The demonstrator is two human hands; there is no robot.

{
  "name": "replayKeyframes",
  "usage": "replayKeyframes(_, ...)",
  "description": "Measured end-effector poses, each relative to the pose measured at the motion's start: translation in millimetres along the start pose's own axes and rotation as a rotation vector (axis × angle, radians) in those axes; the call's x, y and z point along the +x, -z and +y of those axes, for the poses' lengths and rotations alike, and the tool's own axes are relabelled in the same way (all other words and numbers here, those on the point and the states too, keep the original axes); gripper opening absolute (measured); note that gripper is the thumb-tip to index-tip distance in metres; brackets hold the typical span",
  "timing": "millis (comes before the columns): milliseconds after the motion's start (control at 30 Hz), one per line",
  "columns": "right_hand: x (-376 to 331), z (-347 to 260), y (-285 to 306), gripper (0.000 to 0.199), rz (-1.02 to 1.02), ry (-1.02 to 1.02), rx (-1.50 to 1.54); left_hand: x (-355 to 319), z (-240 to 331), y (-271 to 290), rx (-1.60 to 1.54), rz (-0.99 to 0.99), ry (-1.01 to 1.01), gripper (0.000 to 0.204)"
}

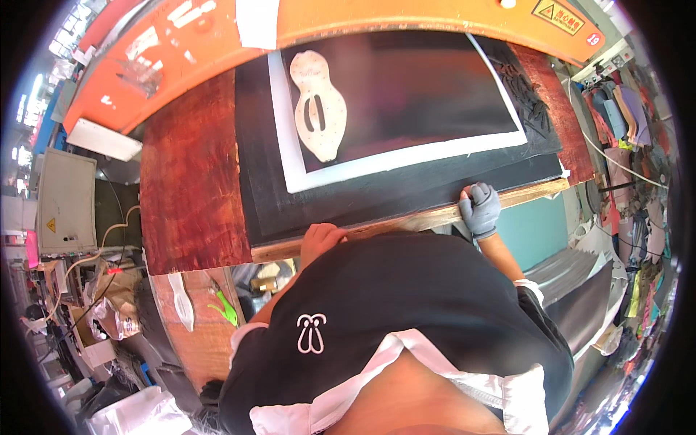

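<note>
Down at the table's near edge, the person's bare left hand [321,238] curls its fingers over the wooden strip [406,221] at about six o'clock, gripping it. The gloved right hand [479,208] clasps the same strip at four o'clock. A cream shoe-shaped cutter [317,104] lies on the black sheet [413,94] at eleven o'clock

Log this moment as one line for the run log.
left hand: bare, on wooden front edge | right hand: grey glove, gripping same edge | cream shoe-shaped cutter: on dark sheet, untouched
</note>
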State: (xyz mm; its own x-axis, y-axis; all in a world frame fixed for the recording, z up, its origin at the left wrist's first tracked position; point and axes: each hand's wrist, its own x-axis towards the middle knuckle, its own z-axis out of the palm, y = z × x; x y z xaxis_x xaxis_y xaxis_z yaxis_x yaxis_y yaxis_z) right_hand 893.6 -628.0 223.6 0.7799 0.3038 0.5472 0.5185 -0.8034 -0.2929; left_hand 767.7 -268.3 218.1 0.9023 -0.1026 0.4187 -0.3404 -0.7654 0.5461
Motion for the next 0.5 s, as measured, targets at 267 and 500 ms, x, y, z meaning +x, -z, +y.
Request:
replayKeyframes(267, 122, 32, -68, 0.013, 0.039, -0.003, 0.130, 115, -62, -23, 0.344, 0.166, 0.106, 0.018)
replayKeyframes(500, 260, 101, -106, 0.023, 0.042, -0.298, 0.839, 231, -138, -37, 0.424, 0.277, 0.122, 0.025)
